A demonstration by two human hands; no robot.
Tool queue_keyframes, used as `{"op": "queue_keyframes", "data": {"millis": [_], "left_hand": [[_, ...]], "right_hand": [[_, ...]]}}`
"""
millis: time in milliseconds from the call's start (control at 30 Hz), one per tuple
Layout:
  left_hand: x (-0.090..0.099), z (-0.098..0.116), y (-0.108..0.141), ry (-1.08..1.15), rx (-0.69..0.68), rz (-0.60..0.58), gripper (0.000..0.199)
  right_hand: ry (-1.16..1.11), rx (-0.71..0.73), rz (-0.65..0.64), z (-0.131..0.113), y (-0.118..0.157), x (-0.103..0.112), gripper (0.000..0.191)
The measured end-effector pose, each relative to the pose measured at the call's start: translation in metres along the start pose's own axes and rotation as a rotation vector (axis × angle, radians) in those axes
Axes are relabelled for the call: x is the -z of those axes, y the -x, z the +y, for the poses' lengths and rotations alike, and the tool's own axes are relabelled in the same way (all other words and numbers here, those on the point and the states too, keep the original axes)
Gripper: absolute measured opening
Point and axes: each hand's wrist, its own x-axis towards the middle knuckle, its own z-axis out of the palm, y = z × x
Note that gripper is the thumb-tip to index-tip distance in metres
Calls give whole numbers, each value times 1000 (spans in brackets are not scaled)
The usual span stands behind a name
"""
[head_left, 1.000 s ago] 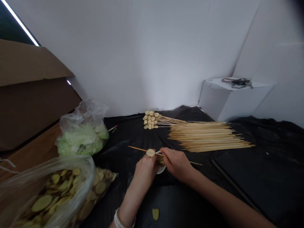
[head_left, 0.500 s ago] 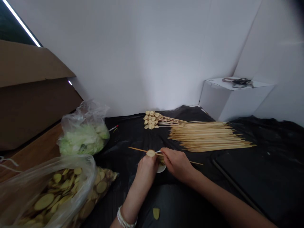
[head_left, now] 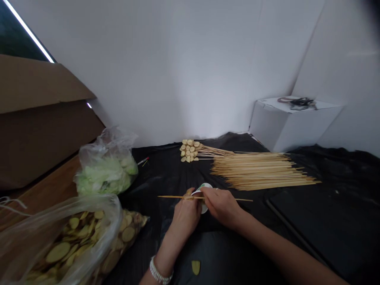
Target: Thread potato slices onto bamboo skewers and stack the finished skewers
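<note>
- Left hand (head_left: 186, 218) is closed around a bamboo skewer (head_left: 178, 196), with a pale slice (head_left: 189, 193) on it, partly hidden by the fingers.
- Right hand (head_left: 221, 206) pinches the same skewer.
- A small white cup (head_left: 204, 209) sits between the hands; its contents are hard to make out.
- A clear plastic bag (head_left: 32, 247) at lower left holds what look like potato slices (head_left: 58, 252).
- A second bag (head_left: 89, 150) holds pale green cabbage (head_left: 103, 178).
- Loose skewers (head_left: 255, 171), slices threaded at their tips, lie on a black plastic sheet (head_left: 335, 170).

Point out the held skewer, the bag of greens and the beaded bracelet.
Held skewer (head_left: 173, 196): head view, on the shaft left of the hands.
Bag of greens (head_left: 105, 176): head view, on the leaves through the plastic.
Beaded bracelet (head_left: 160, 271): head view, on the beads.
</note>
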Motion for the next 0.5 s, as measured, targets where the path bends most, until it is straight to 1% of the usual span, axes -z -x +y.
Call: {"op": "queue_keyframes", "data": {"millis": [100, 267, 367, 500], "left_hand": [[4, 3, 2, -27, 12, -10, 33], [11, -1, 3, 67, -46, -33, 41], [10, -6, 1, 162, -101, 4, 39], [10, -10, -4, 209, -186, 87, 30]], "right_hand": [[16, -15, -25, -1, 0, 0, 19], [-39, -34, -29, -3, -2, 4, 20], [-63, -49, -31, -3, -2, 6, 21], [-90, -101, -6, 1, -3, 6, 22]]}}
